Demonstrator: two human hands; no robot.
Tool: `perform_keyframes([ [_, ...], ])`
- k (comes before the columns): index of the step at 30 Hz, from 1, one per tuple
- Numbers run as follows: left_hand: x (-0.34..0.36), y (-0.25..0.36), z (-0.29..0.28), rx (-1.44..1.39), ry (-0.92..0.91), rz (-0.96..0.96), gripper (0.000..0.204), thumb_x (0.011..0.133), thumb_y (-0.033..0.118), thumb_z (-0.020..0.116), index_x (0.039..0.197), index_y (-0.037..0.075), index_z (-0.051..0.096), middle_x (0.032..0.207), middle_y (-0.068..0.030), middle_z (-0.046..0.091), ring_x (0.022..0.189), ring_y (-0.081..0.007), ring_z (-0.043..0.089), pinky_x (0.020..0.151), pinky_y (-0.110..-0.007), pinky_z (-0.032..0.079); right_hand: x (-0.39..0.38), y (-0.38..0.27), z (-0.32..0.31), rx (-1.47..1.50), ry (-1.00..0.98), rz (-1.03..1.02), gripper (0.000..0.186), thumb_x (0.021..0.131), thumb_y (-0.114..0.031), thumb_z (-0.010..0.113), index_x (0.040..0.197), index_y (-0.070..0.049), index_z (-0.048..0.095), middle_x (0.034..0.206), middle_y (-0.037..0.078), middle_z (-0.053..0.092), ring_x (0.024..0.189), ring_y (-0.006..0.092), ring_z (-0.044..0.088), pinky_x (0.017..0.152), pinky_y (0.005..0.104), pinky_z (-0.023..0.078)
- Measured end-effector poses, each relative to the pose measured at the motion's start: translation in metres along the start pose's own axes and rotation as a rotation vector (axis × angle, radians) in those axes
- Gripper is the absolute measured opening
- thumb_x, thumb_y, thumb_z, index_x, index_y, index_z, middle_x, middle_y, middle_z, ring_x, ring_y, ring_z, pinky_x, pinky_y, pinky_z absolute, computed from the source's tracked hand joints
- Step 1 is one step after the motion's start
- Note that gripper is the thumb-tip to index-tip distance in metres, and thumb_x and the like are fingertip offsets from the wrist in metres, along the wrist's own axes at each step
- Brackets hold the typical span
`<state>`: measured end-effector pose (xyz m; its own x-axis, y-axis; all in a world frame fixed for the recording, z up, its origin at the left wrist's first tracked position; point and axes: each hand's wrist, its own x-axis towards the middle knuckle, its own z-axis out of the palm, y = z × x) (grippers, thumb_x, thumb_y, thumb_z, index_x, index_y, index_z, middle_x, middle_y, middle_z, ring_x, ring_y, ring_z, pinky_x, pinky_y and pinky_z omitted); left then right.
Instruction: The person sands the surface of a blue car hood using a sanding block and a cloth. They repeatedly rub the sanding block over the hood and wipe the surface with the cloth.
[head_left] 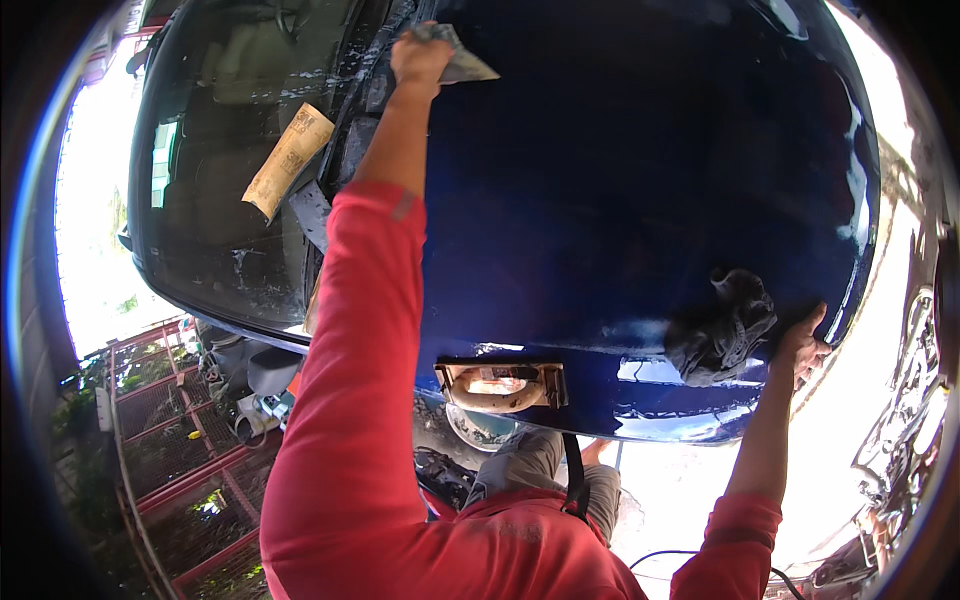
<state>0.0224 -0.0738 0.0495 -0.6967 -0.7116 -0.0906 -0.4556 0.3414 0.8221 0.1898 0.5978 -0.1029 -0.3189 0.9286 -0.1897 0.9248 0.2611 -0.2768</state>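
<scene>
My left hand (420,60) reaches far across the dark blue car hood (600,200), near the base of the windshield. Its fingers are closed on a greyish folded sheet (468,62), whose pointed end lies over the paint; I cannot tell whether it is paper or cloth. At the near right, my right hand (803,345) rests on the hood's rounded front edge, fingers apart and holding nothing. Close to it lies a crumpled black cloth (722,330). A hand sander with a looped handle (500,388) sits at the hood's near edge.
A curled tan sheet (290,160) lies on the windshield (220,130), beside dark pieces along the wiper area. Below the hood stands a round bucket (480,425). Red metal racks (190,440) stand at the left, and a dark cable (665,553) runs at lower right.
</scene>
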Motion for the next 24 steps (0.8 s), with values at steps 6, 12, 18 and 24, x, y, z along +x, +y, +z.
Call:
perform_keyframes([
  [6, -0.028, -0.018, -0.038, 0.146, 0.03, 0.019, 0.054, 0.077, 0.002, 0.075, 0.129, 0.015, 0.072, 0.119, -0.0164, 0.074, 0.1, -0.0324, 0.076, 0.077, -0.045, 0.066, 0.0, 0.001, 0.001, 0.062, 0.013, -0.014, 0.131, 0.08, -0.101, 0.035, 0.165, -0.001, 0.022, 0.167, 0.036, 0.022, 0.154, 0.0579, 0.019, 0.118, 0.077, 0.017],
  [12, -0.101, -0.061, -0.086, 0.04, 0.044, -0.056, 0.055, 0.077, 0.0, 0.071, 0.129, 0.016, 0.073, 0.111, -0.0106, 0.076, 0.1, -0.0265, 0.075, 0.082, -0.042, 0.06, -0.002, 0.001, -0.002, 0.071, -0.017, -0.02, 0.133, 0.08, -0.101, 0.036, 0.166, -0.002, 0.018, 0.169, 0.036, 0.017, 0.155, 0.0597, 0.015, 0.119, 0.0775, 0.015],
  [18, -0.106, -0.053, -0.079, 0.001, 0.049, -0.126, 0.051, 0.08, -0.001, 0.069, 0.128, 0.017, 0.073, 0.112, -0.0091, 0.075, 0.099, -0.0274, 0.074, 0.079, -0.042, 0.059, -0.004, -0.002, -0.001, 0.07, -0.019, 0.0, 0.132, 0.081, -0.101, 0.032, 0.169, -0.004, 0.014, 0.171, 0.034, 0.014, 0.157, 0.0568, 0.012, 0.122, 0.0741, 0.012],
  [24, -0.097, -0.056, -0.079, 0.057, 0.121, -0.095, 0.048, 0.081, 0.005, 0.071, 0.127, 0.017, 0.074, 0.116, -0.0131, 0.076, 0.105, -0.0299, 0.075, 0.086, -0.042, 0.06, -0.003, 0.0, 0.001, 0.137, 0.01, -0.007, 0.138, 0.078, -0.102, 0.038, 0.166, 0.001, 0.017, 0.167, 0.039, 0.016, 0.155, 0.061, 0.013, 0.121, 0.0755, 0.013],
])
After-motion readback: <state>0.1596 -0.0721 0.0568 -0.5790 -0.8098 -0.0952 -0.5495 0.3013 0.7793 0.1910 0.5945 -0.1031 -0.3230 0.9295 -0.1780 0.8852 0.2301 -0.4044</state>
